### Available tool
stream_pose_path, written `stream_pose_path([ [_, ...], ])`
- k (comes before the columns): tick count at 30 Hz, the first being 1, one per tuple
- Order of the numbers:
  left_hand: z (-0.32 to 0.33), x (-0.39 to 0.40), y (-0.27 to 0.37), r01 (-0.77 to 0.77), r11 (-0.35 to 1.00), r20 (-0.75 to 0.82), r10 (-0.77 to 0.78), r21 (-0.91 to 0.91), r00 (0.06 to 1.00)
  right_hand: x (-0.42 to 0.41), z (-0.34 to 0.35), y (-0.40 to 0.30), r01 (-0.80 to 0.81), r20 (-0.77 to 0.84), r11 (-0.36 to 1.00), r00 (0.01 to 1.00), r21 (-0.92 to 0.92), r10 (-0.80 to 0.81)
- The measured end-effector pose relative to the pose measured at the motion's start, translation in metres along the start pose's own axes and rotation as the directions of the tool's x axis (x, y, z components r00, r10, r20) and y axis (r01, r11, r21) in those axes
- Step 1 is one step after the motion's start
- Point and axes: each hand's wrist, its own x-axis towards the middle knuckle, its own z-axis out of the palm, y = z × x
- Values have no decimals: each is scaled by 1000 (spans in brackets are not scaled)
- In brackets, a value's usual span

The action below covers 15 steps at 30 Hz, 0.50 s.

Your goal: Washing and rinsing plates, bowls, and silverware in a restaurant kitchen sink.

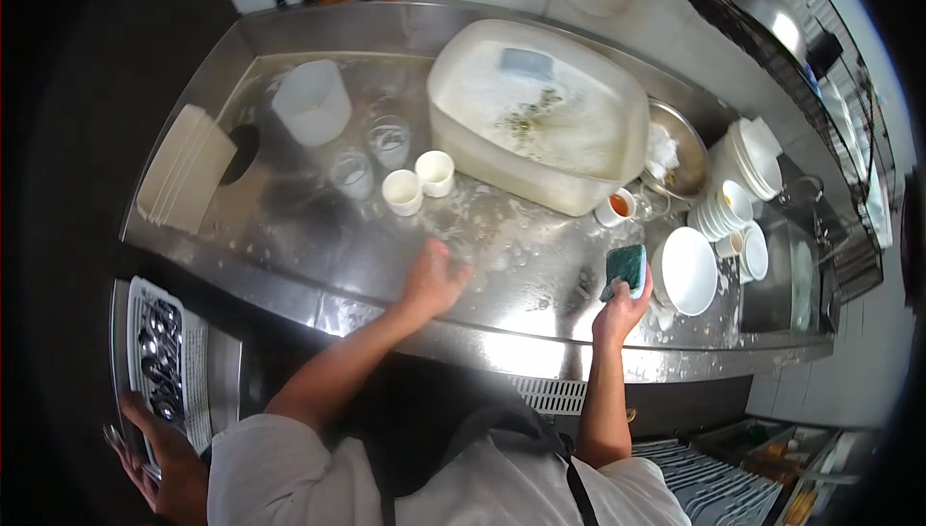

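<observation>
My right hand grips a sponge with a dark green scouring face, held up over the right part of the steel counter. A white bowl is just to the right of it. My left hand, blurred, hovers above the middle of the counter with its thumb and fingers apart; I see nothing in it. Beyond it stand two small white cups and two clear glasses. A large white plastic tub of cloudy, foamy water stands behind, with green bits floating in it.
Left are a white pitcher-like container and cream trays. Right stand a cup of reddish liquid, a metal bowl, stacked dishes and a sink. At lower left, another person's hand touches a cutlery basket.
</observation>
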Motion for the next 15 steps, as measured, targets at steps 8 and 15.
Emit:
stream_pose_path([
  [8,138,51,188,-253,899,467,406,-357,786,10,-33,0,-89,-92,996,992,-5,88],
  [15,173,83,216,-96,936,393,234,-339,889,5,-79,-8,-191,57,979,979,-69,195],
])
